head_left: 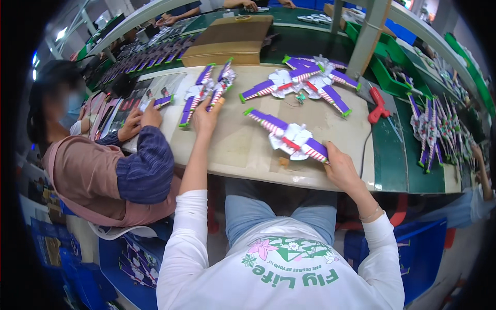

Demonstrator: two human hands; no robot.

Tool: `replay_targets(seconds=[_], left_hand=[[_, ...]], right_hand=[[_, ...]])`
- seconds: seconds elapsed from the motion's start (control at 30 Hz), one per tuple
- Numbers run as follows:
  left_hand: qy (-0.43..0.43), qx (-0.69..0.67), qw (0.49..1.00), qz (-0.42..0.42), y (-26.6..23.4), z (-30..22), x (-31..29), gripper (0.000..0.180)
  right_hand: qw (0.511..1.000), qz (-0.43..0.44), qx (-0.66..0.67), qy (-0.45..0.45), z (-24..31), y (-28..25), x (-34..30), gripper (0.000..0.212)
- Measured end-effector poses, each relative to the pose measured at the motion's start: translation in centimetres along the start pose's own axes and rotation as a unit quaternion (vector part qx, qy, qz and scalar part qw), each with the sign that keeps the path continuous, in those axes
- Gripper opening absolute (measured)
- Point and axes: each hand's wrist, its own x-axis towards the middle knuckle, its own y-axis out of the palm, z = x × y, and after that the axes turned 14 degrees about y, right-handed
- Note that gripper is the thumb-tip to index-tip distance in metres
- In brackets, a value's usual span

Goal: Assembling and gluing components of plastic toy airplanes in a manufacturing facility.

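Observation:
My right hand grips the purple wing end of a toy jet-pack wing piece, which has a white centre, red-and-white stripes and green tips. It is held just over the near part of the table. Further left, my left hand closes on the near end of a similar wing piece. Another wing piece lies right beside it, partly behind my fingers. Several more winged pieces overlap in a pile beyond my right hand, with a small green circuit board at the pile's near side.
A red glue gun rests right of the pile, its cable running toward me. Behind stands a brown cardboard box. A green bin and stacked wing pieces are at right. A co-worker sits close on my left.

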Motion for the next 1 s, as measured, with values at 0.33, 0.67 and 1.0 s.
replay_targets(seconds=[0.33, 0.67, 1.0], left_hand=[[0.168, -0.025, 0.984, 0.044, -0.7, -7.8, -6.8, 0.040], [-0.001, -0.484, 0.833, 0.267, 0.6, -10.6, -8.9, 0.047], [0.468, -0.065, 0.875, 0.102, -2.6, -16.1, -10.5, 0.056]], right_hand=[[0.988, -0.020, -0.151, 0.020, 0.0, 2.0, 1.0, 0.033], [0.967, -0.018, -0.243, -0.080, -0.2, 1.5, 2.2, 0.020], [0.984, 0.029, -0.167, -0.047, 0.2, 1.3, 2.5, 0.020]])
